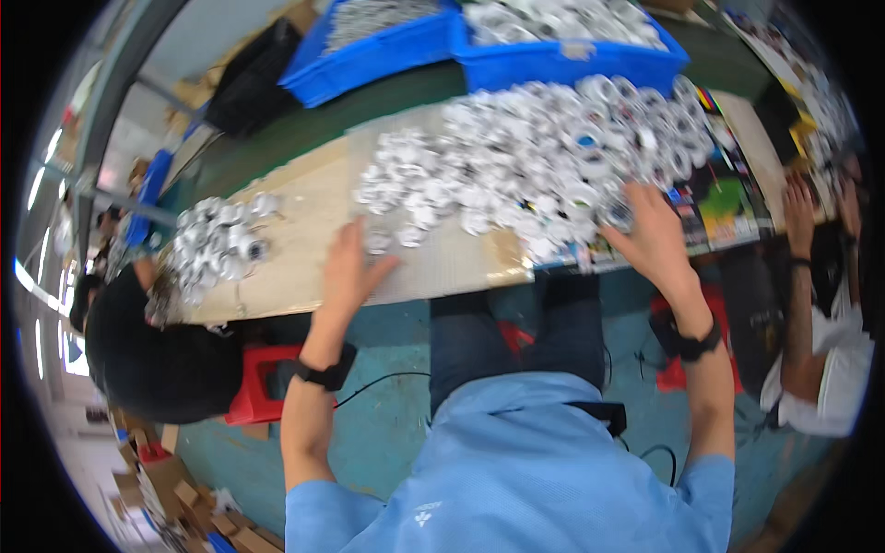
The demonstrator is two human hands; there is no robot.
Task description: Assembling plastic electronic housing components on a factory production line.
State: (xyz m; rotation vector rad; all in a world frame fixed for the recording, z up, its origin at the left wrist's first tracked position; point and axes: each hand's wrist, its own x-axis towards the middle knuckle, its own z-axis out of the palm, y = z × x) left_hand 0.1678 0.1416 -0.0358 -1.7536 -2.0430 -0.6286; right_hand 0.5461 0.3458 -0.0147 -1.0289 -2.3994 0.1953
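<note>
A broad heap of small white round plastic parts (516, 152) covers the middle and right of the cardboard-topped table. At its left edge my left hand (348, 275) is over the cardboard, fingers stretched forward and thumb spread, holding nothing. Two loose white parts (407, 236) lie just right of its fingertips. My right hand (653, 241) is at the heap's near right edge, thumb apart from the fingers. Its fingertips reach over several ring-shaped white parts (616, 214); whether they touch them is blurred. A dark band is on each wrist.
Blue bins (572, 66) full of parts stand behind the heap. A smaller group of white parts (219, 241) lies on the left of the table (297, 205). A person in black (157, 355) sits left, near a red stool (263, 382); another person's arm (798, 267) is at right.
</note>
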